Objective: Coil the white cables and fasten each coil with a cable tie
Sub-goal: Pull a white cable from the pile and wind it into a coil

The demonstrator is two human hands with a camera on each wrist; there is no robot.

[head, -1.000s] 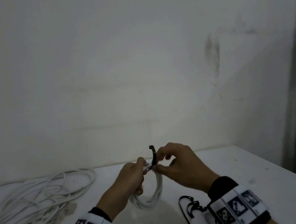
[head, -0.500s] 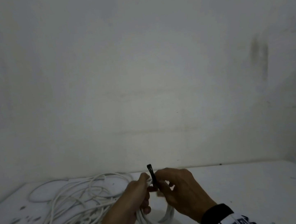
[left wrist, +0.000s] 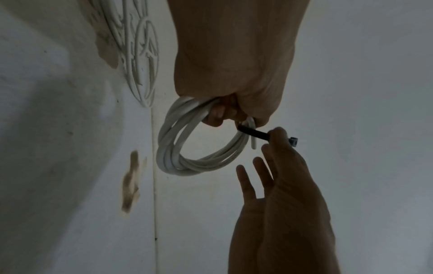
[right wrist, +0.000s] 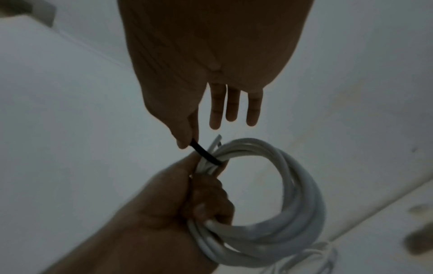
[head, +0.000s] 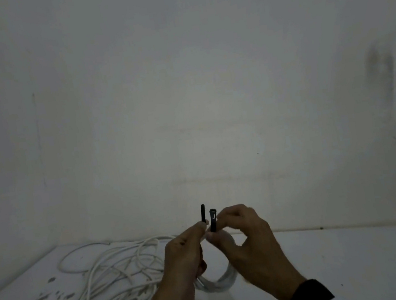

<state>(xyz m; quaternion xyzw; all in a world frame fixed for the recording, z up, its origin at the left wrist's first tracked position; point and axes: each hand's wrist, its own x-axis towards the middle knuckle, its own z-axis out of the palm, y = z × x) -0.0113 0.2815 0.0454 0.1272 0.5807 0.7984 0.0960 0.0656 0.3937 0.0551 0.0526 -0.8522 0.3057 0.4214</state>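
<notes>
Cables, white, loose (head: 89,285): tangled heap on the table (head: 358,267), spread over its left part toward the far left corner, against the wall (head: 184,88). Table top white, with dark worn patches under the heap.

Coil of white cable (right wrist: 288,200): several round turns, held up off the table near its front edge at centre, hanging below my hands. One cut end sticks out beside the tie.

My left hand (head: 182,265): fingers curled round the coil's top, gripping the bundled turns; thumb and forefinger also pinch the plain end of the tie, which stands upright above the fist.

My right hand (head: 244,242): thumb and forefinger pinch the tie just below its head; the other three fingers are straight and spread apart, touching nothing.

Cable tie, black (head: 213,221): passes round the bundle at the top of the coil. Both ends point up, side by side, just apart; the head end sits in my right pinch. Tail not threaded through the head
</notes>
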